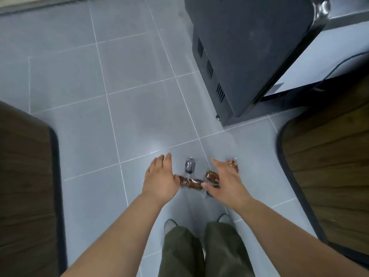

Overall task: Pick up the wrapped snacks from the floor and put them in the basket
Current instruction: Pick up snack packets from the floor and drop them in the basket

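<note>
Down at six o'clock, two shoes (169, 224) planted on grey tile (139, 116). Just ahead, left hand (159, 176) and right hand (227, 182) spread wide, holding nothing, flanking the wrapped snacks (194, 183) from nine and three, likely to scoop inward. Counting five: purple one (188, 166) at twelve, three brown, orange one (232, 163) at two; maybe a sixth under the right palm. No basket visible. Farther, at one o'clock, dark cabinet (249, 47).
</note>
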### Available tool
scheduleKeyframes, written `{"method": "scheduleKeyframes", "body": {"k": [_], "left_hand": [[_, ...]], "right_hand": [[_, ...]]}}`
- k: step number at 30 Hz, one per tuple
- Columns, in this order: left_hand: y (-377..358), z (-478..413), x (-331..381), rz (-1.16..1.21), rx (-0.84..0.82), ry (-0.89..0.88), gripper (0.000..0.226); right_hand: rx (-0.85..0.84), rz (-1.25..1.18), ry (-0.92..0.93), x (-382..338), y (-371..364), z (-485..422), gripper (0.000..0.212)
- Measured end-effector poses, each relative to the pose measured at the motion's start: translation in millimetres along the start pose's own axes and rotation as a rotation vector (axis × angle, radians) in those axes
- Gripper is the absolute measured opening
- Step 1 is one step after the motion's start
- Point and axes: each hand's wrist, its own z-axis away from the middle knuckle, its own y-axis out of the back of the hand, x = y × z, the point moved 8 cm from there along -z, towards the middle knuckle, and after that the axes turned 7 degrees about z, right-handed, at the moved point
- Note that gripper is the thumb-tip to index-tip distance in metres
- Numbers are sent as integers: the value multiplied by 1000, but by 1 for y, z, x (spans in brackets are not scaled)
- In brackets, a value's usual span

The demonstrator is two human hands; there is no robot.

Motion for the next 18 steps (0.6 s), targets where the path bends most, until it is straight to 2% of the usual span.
{"method": "scheduleKeyframes", "body": {"k": [3,8,12,18], "left_hand": [[-57,-31,-17,-33,-32,12,72],[-151,-73,-68,-55,-24,132,68],[-220,-106,-109,-36,-56,189,68],[-323,-164,-154,-109,-187,152,72]], "right_hand": [[-36,116,-30,32,-40,-42,83],[-20,297,-7,83,-104,-109,79],[-100,378,30,122,-166,-155,82],[-181,424,43,177,-253,-214,87]]}}
